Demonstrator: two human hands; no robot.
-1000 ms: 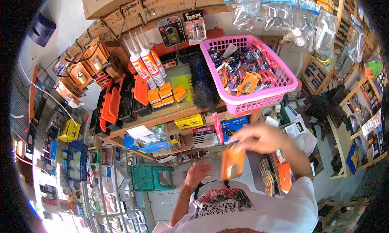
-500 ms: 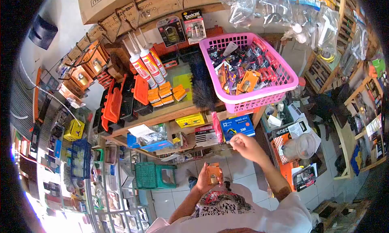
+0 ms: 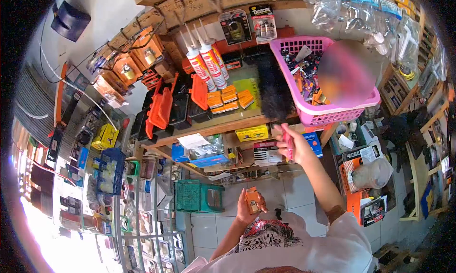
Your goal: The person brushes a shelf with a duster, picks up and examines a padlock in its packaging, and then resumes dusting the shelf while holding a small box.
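- Left hand: fingers curled about an orange pack, held low in front of the shirt. The pack appears to carry a small lock.
- Right hand: closed on the pink handle of the duster, at the counter's front edge. Exact finger placing too small to tell.
- Duster: dark bristles lie on the counter, between the small orange boxes and the pink basket.
- Basket: heaped with small packs; its right part is blurred, contents there unreadable.
- Tubes: nozzles up, just behind the small boxes.
- Below: yellow box on the shelf under the counter; blue box beside the right hand.
- Risk, judged: a sideways sweep of the bristles could knock the small boxes out of their group, or over the front edge; cause, little room on that side.
- Risk: a wider swing could tip the tubes, tall and narrow as they are.
- Risk: bristles could catch on the basket's openwork wall if dragged against it.
- Risk: the pack could slip if the left grip loosens while attention is on the right; it is held above the floor.
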